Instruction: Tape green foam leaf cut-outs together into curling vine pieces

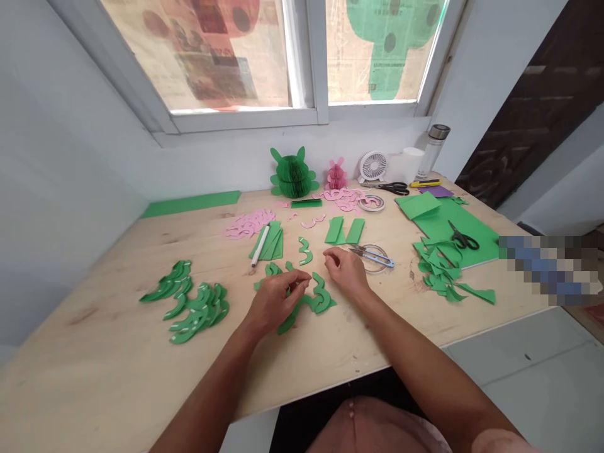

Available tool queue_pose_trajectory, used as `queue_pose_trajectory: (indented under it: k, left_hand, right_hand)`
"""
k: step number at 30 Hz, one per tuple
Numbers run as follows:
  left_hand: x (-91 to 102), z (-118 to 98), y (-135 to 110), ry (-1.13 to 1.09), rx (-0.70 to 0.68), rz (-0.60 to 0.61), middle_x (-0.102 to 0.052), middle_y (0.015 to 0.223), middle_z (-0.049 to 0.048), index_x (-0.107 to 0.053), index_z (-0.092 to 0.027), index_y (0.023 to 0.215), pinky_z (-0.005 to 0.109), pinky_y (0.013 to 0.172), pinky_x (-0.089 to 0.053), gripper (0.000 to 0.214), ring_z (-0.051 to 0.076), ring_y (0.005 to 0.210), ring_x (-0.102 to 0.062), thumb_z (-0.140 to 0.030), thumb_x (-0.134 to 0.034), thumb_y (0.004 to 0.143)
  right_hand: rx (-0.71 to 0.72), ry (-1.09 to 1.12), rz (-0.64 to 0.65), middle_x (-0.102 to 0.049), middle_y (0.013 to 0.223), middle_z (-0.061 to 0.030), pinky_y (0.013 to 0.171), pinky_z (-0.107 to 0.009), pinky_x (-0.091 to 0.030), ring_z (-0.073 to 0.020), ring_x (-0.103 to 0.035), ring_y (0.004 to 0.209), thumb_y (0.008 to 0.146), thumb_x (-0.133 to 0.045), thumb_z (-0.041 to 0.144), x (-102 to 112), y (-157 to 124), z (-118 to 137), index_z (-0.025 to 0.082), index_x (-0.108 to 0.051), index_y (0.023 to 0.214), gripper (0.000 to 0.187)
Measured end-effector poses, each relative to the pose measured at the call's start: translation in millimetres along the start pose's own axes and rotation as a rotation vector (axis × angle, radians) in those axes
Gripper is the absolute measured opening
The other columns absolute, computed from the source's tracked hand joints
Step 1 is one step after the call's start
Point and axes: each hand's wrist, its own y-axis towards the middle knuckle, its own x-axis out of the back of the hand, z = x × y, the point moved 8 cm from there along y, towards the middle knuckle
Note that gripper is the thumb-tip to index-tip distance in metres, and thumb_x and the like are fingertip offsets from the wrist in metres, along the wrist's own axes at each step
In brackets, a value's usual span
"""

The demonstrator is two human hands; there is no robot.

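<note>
My left hand is over a loose pile of wavy green paper cutouts, hiding part of it. Its thumb and forefinger are pinched together; whatever may be between them is too small to make out. Just beyond those fingertips lies one scalloped green cutout. My right hand is a little to the right, with fingers curled together at the tips and their contents not visible. Between and beyond both hands sits a green cutout with white strips. At left is a heap of similar strip-marked green cutouts.
Thread snips lie across a tape roll beside my right hand. Farther right are black scissors and green scraps. A white pen rests on green paper pieces. Pink cutouts and a green honeycomb paper figure stand behind.
</note>
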Motion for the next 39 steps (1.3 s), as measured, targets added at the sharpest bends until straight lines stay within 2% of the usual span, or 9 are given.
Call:
queue_pose_trajectory:
  k: [5,9,12,15,20,26,34,36,39]
  left_hand:
    - [-10.1,-14,3,0.085,-0.049,0.1,-0.068,0.072,-0.0002,-0.064,-0.02,0.085,0.022,0.058,-0.04,0.019,0.012,0.06,-0.057,-0.024,-0.046,0.083]
    - [-26.8,-34,4,0.16,-0.113,0.234,-0.069,0.078,0.0012,-0.064,-0.02,0.084,0.022,0.059,-0.039,0.02,0.013,0.065,-0.06,-0.021,-0.045,0.082]
    - [-40.6,-50,8,0.17,-0.149,0.287,-0.069,0.08,0.0027,-0.065,-0.02,0.084,0.023,0.06,-0.04,0.02,0.014,0.066,-0.06,-0.019,-0.045,0.082]
    - [-52.6,-66,16,0.169,-0.186,0.265,-0.069,0.087,0.0046,-0.065,-0.019,0.087,0.027,0.067,-0.043,0.021,0.016,0.071,-0.061,-0.018,-0.045,0.082]
    - [-74.6,-81,29,0.265,-0.243,0.242,-0.066,0.094,0.0069,-0.064,-0.018,0.089,0.03,0.072,-0.045,0.022,0.02,0.085,-0.061,-0.016,-0.043,0.083]
    - [-94.3,-90,39,0.357,-0.285,0.227,-0.062,0.106,0.0071,-0.061,-0.019,0.096,0.033,0.079,-0.047,0.022,0.021,0.093,-0.059,-0.014,-0.044,0.082]
    - [-110.9,-86,43,0.384,-0.319,0.218,-0.061,0.106,0.0087,-0.055,-0.018,0.108,0.036,0.08,-0.046,0.028,0.021,0.09,-0.057,-0.014,-0.042,0.083]
    - [-114.0,-84,42,0.414,-0.319,0.219,-0.06,0.103,0.008,-0.053,-0.02,0.11,0.035,0.078,-0.046,0.03,0.021,0.089,-0.057,-0.014,-0.041,0.084]
    - [-120.0,-80,42,0.47,-0.307,0.24,-0.059,0.096,0.0072,-0.056,-0.02,0.103,0.033,0.07,-0.046,0.025,0.021,0.083,-0.057,-0.014,-0.039,0.085]
  right_hand:
    - [-0.012,0.085,-0.028,-0.071,0.083,-0.0023,0.072,-0.025,-0.044,-0.0156,-0.063,0.075,0.079,-0.049,0.021,10,4,-1,0.02,-0.068,0.092,0.023]
    - [-0.02,0.057,-0.017,-0.071,0.085,-0.0017,0.068,-0.024,-0.044,-0.0157,-0.062,0.076,0.078,-0.051,0.024,40,9,0,0.021,-0.068,0.089,0.021]
    - [-0.019,-0.056,-0.014,-0.07,0.087,-0.0028,0.07,-0.025,-0.043,-0.0169,-0.062,0.08,0.078,-0.052,0.024,68,10,-7,0.02,-0.067,0.093,0.021]
    - [-0.015,-0.238,0.015,-0.069,0.092,-0.0052,0.072,-0.028,-0.04,-0.0192,-0.06,0.086,0.08,-0.051,0.024,82,8,-22,0.02,-0.067,0.095,0.022]
    - [0.009,-0.501,0.086,-0.066,0.098,-0.011,0.079,-0.032,-0.036,-0.0242,-0.053,0.095,0.082,-0.052,0.029,74,2,-48,0.018,-0.066,0.099,0.024]
    - [0.036,-0.581,0.069,-0.064,0.098,-0.0119,0.08,-0.037,-0.033,-0.0271,-0.048,0.098,0.083,-0.052,0.03,68,0,-52,0.018,-0.064,0.103,0.027]
    - [0.05,-0.434,0.086,-0.063,0.096,-0.0093,0.081,-0.034,-0.034,-0.0238,-0.049,0.097,0.08,-0.056,0.025,66,1,-56,0.019,-0.063,0.099,0.022]
    - [0.05,-0.3,0.04,-0.063,0.093,-0.0078,0.081,-0.032,-0.037,-0.0211,-0.051,0.092,0.079,-0.056,0.025,71,3,-59,0.018,-0.063,0.095,0.018]
    - [0.017,-0.005,-0.129,-0.062,0.091,-0.0062,0.075,-0.03,-0.042,-0.017,-0.055,0.081,0.079,-0.055,0.028,87,6,-66,0.018,-0.062,0.092,0.018]
